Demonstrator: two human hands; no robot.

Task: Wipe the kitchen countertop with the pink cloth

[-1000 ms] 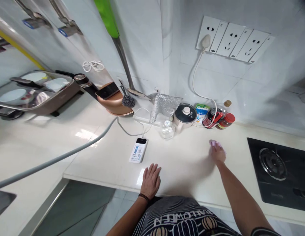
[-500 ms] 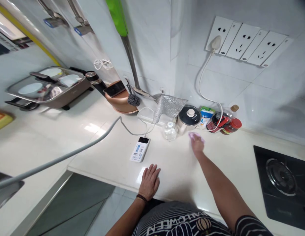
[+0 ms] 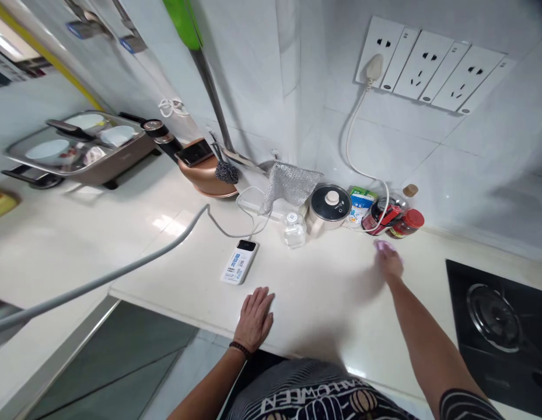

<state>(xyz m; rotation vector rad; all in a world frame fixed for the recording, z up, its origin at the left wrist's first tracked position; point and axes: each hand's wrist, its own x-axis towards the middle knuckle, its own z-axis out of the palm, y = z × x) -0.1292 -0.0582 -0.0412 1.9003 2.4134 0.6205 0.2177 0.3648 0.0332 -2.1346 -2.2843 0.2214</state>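
Observation:
My right hand (image 3: 390,262) presses a pink cloth (image 3: 388,247) against the white countertop (image 3: 323,291), just in front of the jars. Its fingers are closed over the cloth, which is mostly hidden beneath them. Close behind it stand a red-lidded jar (image 3: 406,224) and a dark jar with a red label (image 3: 377,217). My left hand (image 3: 254,318) lies flat near the counter's front edge, fingers stretched out and holding nothing. A white power bank (image 3: 238,263) with a cable plugged in lies just beyond the left fingertips.
A small lidded pot (image 3: 331,205) and a clear jar (image 3: 294,230) stand by the wall. At right is a black gas hob (image 3: 500,326). A grey hose (image 3: 135,265) crosses the left side. Farther back sit a copper-coloured pot (image 3: 209,178) and a lidded electric pan (image 3: 117,158).
My right hand has slid the pink cloth rightward along the counter, from in front of the lidded pot to in front of the jars. My left hand stays flat on the counter.

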